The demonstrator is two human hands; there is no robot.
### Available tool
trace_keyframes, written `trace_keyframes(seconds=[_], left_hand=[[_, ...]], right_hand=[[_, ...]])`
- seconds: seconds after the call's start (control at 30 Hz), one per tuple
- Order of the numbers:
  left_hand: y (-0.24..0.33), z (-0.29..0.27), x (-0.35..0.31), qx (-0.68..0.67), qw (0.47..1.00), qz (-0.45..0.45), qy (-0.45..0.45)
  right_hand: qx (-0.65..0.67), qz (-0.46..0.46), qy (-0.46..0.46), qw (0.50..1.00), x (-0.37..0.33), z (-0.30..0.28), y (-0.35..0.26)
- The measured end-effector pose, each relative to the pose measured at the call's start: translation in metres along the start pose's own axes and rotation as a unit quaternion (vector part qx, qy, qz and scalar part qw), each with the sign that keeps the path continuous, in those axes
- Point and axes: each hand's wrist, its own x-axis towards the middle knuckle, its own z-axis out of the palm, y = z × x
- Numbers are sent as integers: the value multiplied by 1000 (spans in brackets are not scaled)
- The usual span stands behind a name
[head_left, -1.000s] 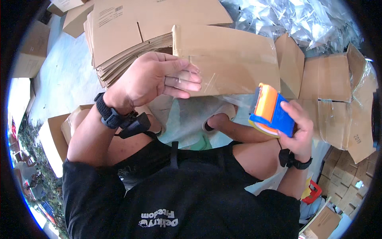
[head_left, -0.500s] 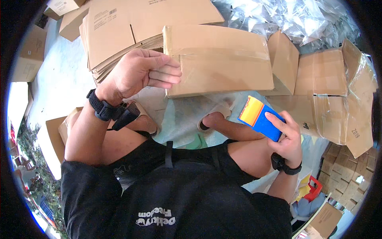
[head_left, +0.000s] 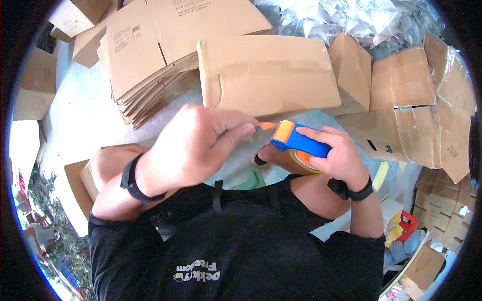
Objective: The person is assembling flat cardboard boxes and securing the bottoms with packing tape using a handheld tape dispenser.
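My right hand (head_left: 339, 153) is wrapped round a blue tape dispenser (head_left: 309, 144) with a yellow-orange front, holding it above my right knee. Part of an orange and yellow roll (head_left: 304, 158) shows under its body. Just left of the dispenser's front, my left hand (head_left: 201, 143) is closed in a pinch. A small orange piece (head_left: 266, 125) shows between its fingertips and the dispenser; what the fingers grip is too small to make out. Beyond both hands lies a closed cardboard box (head_left: 271, 75), with a strip of clear tape across its facing side.
A stack of flattened cartons (head_left: 145, 55) lies at the far left. Right of the box are another carton (head_left: 350, 75) and a large taped carton (head_left: 416, 125). Shiny clear plastic packaging (head_left: 351, 20) is heaped at the back. An open carton (head_left: 75, 185) stands by my left knee.
My left hand has left the box's left edge, coming nearer and right into a pinch beside the dispenser. The right hand has brought the dispenser left and turned it more level.
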Motion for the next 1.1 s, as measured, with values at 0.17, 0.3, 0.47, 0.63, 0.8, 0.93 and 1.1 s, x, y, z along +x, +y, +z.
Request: trace_keyframes(seconds=[0.17, 0.3, 0.47, 0.63, 0.8, 0.93, 1.1], left_hand=[[23, -24, -23, -288, 955, -19, 73], [9, -48, -30, -207, 968, 98, 98], [3, -55, -28, -10, 977, 180, 113], [3, -62, -18, 138, 949, 271, 81], [-16, -59, -18, 99, 938, 330, 28], [-23, -63, -17, 128, 925, 358, -11], [-19, -62, -10, 147, 889, 433, -28]], right_hand=[[-160, 4, -67, 985, -6, 6, 21], [161, 24, -13, 987, -2, -8, 23], [530, 105, 72, 838, 49, -10, 48], [337, 129, 23, 932, 118, 13, 78], [-111, -7, 411, 905, 113, 17, 4], [434, 175, -25, 883, 96, 57, -46], [725, 237, -339, 551, 93, 124, -67]])
